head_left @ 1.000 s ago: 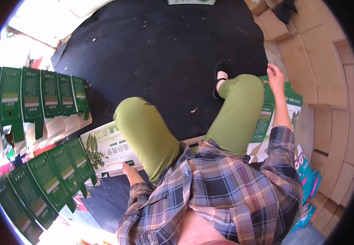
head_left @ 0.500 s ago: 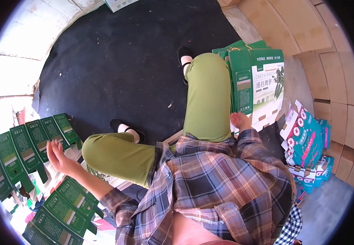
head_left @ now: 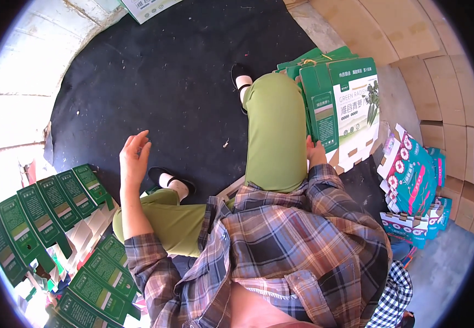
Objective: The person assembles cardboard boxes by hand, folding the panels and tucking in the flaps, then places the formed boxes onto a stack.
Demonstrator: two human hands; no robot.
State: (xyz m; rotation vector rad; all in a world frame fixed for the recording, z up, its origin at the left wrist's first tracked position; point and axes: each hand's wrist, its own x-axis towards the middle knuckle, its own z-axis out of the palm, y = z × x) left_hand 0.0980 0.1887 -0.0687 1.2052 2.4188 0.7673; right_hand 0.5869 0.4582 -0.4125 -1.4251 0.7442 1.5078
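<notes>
My left hand [head_left: 135, 156] is raised above the black floor sheet [head_left: 155, 93], empty, its fingers loosely bent and the thumb apart. Beside my right thigh, a flattened green-and-white carton [head_left: 352, 104] tops a stack of similar flat cartons. My right hand [head_left: 316, 151] is at its lower left corner, thumb and fingers closed about the edge. How many layers it has hold of is hidden. To my left, several green carton pieces with dark printed panels [head_left: 45, 213] stand in a row, the nearest to my left forearm. Another row of green carton pieces [head_left: 103, 284] lies closer to me.
Brown cardboard boxes [head_left: 398, 33] are stacked along the right side. Teal and pink cartons [head_left: 412, 180] lean at my right, on grey floor. Another light carton [head_left: 147, 8] lies at the far edge of the sheet. A black-and-white checked cloth [head_left: 393, 295] shows at lower right.
My left hand has swung from the left green row inward and forward over the black sheet. My right hand has moved slightly forward onto the carton's edge, its fingers closing there.
</notes>
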